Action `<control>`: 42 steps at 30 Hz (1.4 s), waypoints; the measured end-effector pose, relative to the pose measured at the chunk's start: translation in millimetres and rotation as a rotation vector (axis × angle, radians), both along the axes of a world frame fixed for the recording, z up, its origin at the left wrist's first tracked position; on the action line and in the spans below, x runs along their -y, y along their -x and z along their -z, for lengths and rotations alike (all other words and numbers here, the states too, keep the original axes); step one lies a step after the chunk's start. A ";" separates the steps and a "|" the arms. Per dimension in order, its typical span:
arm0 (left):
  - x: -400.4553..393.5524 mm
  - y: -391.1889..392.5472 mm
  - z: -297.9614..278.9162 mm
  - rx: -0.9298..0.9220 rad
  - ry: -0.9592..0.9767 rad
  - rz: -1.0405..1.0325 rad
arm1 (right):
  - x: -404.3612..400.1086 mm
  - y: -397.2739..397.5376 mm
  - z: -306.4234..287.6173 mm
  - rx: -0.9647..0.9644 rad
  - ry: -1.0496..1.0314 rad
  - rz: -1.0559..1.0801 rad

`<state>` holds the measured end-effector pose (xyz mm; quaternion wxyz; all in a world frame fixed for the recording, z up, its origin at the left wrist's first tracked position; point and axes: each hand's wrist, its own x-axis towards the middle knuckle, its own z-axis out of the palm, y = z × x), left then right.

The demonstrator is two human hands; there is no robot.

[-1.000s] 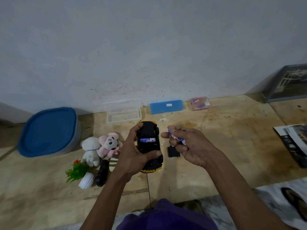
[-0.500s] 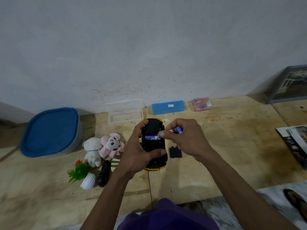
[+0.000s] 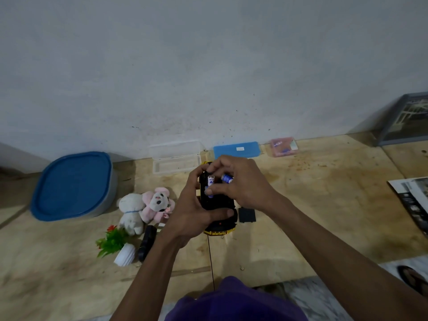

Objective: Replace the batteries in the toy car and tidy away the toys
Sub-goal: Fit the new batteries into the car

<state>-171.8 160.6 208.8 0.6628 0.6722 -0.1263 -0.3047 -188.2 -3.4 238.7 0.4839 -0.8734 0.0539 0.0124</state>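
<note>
Car (image 3: 218, 205) is upside down in the left hand (image 3: 193, 212), fingers curled round its body, just above the floor (image 3: 312, 193). Battery bay is open; cover (image 3: 247, 215) lies on the floor just right of the car. Right hand (image 3: 240, 184) pinches one battery (image 3: 211, 185) standing tilted in the bay, one end up, not seated. A second battery (image 3: 227, 178) is tucked in the same hand's fingers. Can't tell whether these are old cells coming out or new ones going in.

Left, as I read it: seat both cells, refit cover. Tidying not started: plush toys (image 3: 146, 208), plant (image 3: 115, 244) and a black item (image 3: 146, 243) are loose on the floor; blue-lidded bin (image 3: 71, 186) is shut, clear box (image 3: 176, 158) is open by the wall.
</note>
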 end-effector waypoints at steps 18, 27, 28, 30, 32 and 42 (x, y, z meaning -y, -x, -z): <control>3.5 -3.7 0.1 -0.038 -0.025 -0.023 | 14.2 -9.6 9.3 0.164 0.213 -0.379; 7.7 4.9 1.8 -0.008 -0.028 -0.042 | 13.8 -0.1 20.3 0.158 0.270 -0.299; 8.8 5.1 2.0 -0.001 -0.029 -0.041 | 13.8 0.9 20.0 0.149 0.292 -0.304; 10.6 6.1 1.5 -0.006 -0.024 -0.054 | 12.9 4.0 15.2 0.122 0.308 -0.296; 11.0 4.8 2.1 -0.016 -0.021 -0.070 | 13.0 7.1 8.2 0.080 0.237 -0.152; -8.3 9.3 22.6 -0.072 -0.091 -0.133 | 34.4 34.6 8.5 -0.421 -1.109 0.604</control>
